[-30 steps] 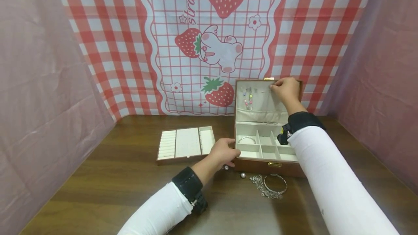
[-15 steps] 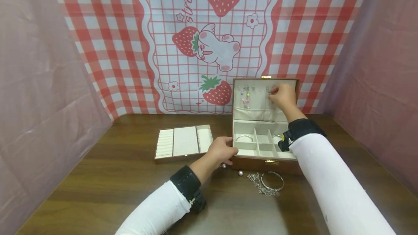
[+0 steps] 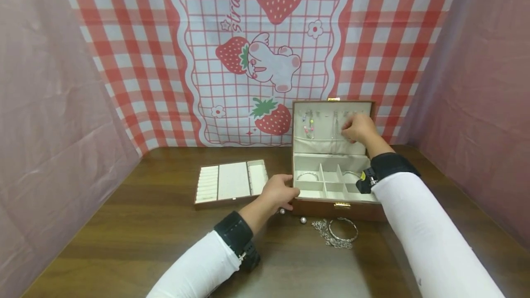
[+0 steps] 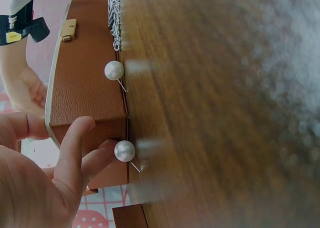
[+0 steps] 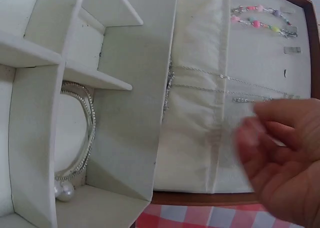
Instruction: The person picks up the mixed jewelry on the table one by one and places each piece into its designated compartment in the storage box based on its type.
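Observation:
The brown jewelry box (image 3: 316,208) stands with its lid raised. My left hand (image 3: 280,192) rests on its left front corner, with spread fingers touching rim and front in the left wrist view. My right hand (image 3: 360,128) is in front of the lid lining; its loosely bent fingertips (image 5: 250,138) blur in the right wrist view, and I see nothing between them. Beside it a silver chain necklace (image 5: 250,82) hangs from the lid, its lower end gathered at the pocket's bottom. A colorful beaded bracelet (image 5: 256,23) hangs farther along the lining.
Silver bangles (image 5: 90,123) lie in the box. Before it are a silver bangle (image 3: 343,230), tangled silver chains (image 3: 325,231) and two pearl earrings, one pearl earring (image 3: 303,220) near the front and another pearl earring (image 4: 125,151) by my left fingers. A divided tray (image 3: 233,180) lies left.
My right hand has come down from the lid's upper part and a little right, and the silver necklace now shows hanging there. My left hand stays at the box corner.

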{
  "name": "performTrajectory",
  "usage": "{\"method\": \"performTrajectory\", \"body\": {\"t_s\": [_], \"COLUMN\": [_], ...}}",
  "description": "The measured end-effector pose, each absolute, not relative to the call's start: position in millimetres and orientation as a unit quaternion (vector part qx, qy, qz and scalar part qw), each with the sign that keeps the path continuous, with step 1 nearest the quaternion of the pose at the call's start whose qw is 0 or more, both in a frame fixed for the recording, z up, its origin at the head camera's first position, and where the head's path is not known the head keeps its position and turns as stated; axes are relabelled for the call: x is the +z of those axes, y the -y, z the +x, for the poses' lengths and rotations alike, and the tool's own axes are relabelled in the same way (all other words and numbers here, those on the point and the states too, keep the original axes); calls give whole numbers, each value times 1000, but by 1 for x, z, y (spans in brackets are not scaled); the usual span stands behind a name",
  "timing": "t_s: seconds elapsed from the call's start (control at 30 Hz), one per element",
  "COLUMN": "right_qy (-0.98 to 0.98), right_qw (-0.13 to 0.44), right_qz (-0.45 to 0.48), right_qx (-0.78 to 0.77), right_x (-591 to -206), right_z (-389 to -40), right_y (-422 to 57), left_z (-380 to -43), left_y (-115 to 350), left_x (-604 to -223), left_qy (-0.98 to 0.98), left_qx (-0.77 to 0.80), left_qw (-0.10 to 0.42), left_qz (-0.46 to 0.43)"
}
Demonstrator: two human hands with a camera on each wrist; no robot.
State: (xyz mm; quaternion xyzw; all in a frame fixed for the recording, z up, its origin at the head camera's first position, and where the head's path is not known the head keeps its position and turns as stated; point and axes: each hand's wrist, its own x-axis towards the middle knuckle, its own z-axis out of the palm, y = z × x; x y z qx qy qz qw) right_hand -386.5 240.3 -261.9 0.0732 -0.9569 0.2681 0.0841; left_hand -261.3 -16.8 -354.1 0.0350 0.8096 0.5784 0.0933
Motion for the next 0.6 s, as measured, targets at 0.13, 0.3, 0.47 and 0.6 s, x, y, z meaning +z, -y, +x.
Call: {"method": "performTrajectory", "body": {"t_s": [0.13, 0.3, 0.47, 0.6], "right_qy": [975, 976, 982, 991], "right_qw": [-32, -110, -99, -42], "right_qz": [76, 58, 52, 44], "right_qx": [206, 178, 152, 118], "right_x": [-266, -276, -282, -288], "right_z": [-387, -389, -391, -394], "right_y": [-243, -240, -227, -219], "left_z": [-261, -261, -261, -262], "left_y": [16, 15, 15, 15], "left_x": [-354, -355, -356, -355], "left_qy": [-810, -807, -805, -805], "left_qx": [578, 582, 584, 585], "left_qw": [93, 97, 95, 94], "left_qz": [35, 34, 35, 36]}}
